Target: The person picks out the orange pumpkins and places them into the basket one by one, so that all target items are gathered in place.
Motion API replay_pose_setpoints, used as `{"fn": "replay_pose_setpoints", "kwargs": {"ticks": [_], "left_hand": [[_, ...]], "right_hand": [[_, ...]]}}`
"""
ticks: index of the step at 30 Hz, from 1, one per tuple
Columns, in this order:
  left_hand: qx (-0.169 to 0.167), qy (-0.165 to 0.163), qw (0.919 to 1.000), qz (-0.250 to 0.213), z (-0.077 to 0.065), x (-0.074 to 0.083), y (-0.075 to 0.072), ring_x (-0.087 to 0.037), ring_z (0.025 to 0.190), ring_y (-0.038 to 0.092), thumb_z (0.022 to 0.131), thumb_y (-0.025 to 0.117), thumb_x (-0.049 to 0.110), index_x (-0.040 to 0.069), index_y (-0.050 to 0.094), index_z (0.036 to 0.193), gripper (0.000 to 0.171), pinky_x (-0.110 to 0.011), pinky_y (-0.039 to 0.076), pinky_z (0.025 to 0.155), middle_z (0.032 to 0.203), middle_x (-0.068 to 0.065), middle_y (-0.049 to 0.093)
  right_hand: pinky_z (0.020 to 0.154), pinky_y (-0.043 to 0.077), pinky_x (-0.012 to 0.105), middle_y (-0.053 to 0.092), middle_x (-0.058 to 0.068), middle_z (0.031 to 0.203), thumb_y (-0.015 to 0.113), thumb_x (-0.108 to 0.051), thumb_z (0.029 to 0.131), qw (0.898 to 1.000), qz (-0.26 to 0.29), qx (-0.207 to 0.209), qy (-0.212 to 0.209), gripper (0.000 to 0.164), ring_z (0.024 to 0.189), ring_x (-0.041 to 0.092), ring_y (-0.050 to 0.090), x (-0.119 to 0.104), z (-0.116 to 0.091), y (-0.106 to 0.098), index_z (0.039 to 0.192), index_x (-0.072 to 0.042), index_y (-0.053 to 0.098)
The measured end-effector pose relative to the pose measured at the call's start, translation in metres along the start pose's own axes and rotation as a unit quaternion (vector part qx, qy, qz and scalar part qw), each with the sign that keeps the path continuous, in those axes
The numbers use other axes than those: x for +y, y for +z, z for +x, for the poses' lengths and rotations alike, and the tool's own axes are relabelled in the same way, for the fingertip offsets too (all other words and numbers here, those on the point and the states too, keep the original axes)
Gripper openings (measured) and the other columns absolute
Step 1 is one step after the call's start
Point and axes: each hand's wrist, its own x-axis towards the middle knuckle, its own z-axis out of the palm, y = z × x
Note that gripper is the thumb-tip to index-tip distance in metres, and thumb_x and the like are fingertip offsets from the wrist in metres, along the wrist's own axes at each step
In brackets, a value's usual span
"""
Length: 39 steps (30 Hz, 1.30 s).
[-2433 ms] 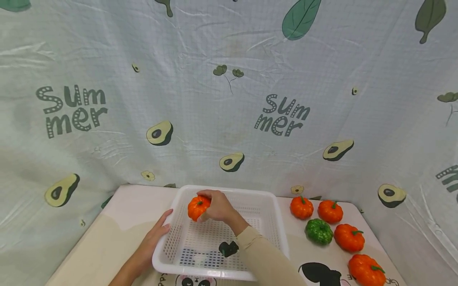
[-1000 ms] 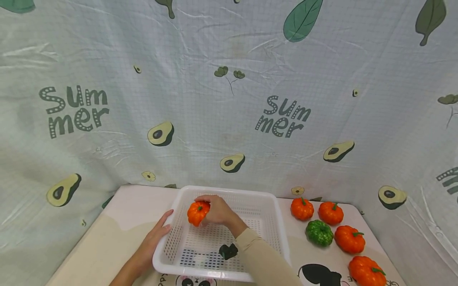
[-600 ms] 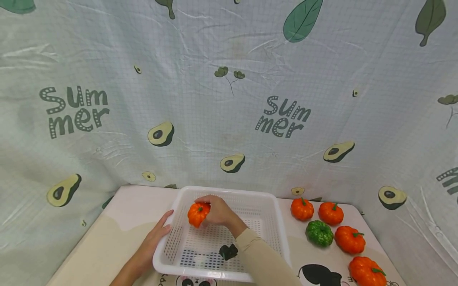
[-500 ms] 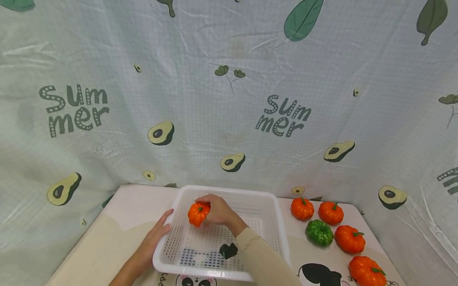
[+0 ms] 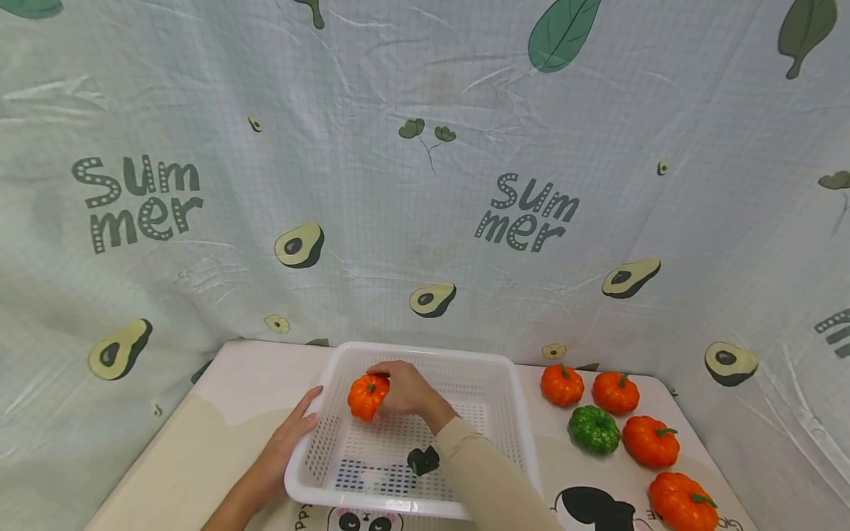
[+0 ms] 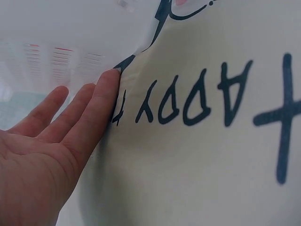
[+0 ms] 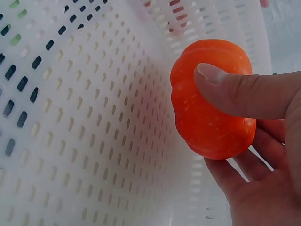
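My right hand (image 5: 406,391) grips a small orange pumpkin (image 5: 367,398) inside the white perforated basket (image 5: 425,509), near its back left corner. In the right wrist view the thumb lies across the pumpkin (image 7: 211,127), with the fingers beneath it; I cannot tell whether it touches the basket floor. Against the basket's left side rests my left hand (image 5: 282,450). Its fingers look nearly straight along the outer wall in the left wrist view. A small dark object (image 5: 423,461), kind unclear, shows in the basket beside the right sleeve.
Right of the basket several orange pumpkins (image 5: 651,441) and one green pumpkin (image 5: 593,430) sit on the printed tablecloth (image 5: 219,413). A white curtain (image 5: 372,184) with avocado prints closes off the back and sides of the table.
Over the last couple of seconds the right hand has lowered the pumpkin slightly inside the basket and tilted it. In the latest half second it barely moves. The left hand stays put.
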Motion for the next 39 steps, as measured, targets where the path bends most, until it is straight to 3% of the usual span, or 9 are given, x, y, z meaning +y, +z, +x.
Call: {"fn": "replay_pose_setpoints", "kwargs": {"ticks": [21, 39], "left_hand": [[0.012, 0.000, 0.9999, 0.012, 0.0003, 0.0012, 0.0008, -0.035, 0.134, 0.052, 0.112, 0.033, 0.038, 0.027, 0.011, 0.168, 0.061, -0.047, 0.054, 0.106, 0.173, -0.023, 0.016], [0.000, 0.001, 1.0000, -0.001, 0.0011, -0.0016, -0.0005, -0.036, 0.135, 0.050, 0.112, 0.032, 0.038, 0.025, 0.008, 0.168, 0.062, -0.041, 0.053, 0.103, 0.172, -0.026, 0.014]], "right_hand": [[0.107, 0.054, 0.041, 0.071, 0.002, 0.130, 0.093, -0.004, 0.067, 1.000, -0.012, -0.023, 0.007, 0.070, 0.114, 0.020, 0.063, 0.0038, 0.0056, 0.0046, 0.133, -0.014, 0.070], [0.109, 0.053, 0.044, 0.070, 0.001, 0.134, 0.093, -0.001, 0.067, 0.998, -0.024, -0.045, 0.021, 0.073, 0.117, 0.021, 0.062, 0.0016, 0.0021, 0.0073, 0.134, -0.018, 0.070]]}}
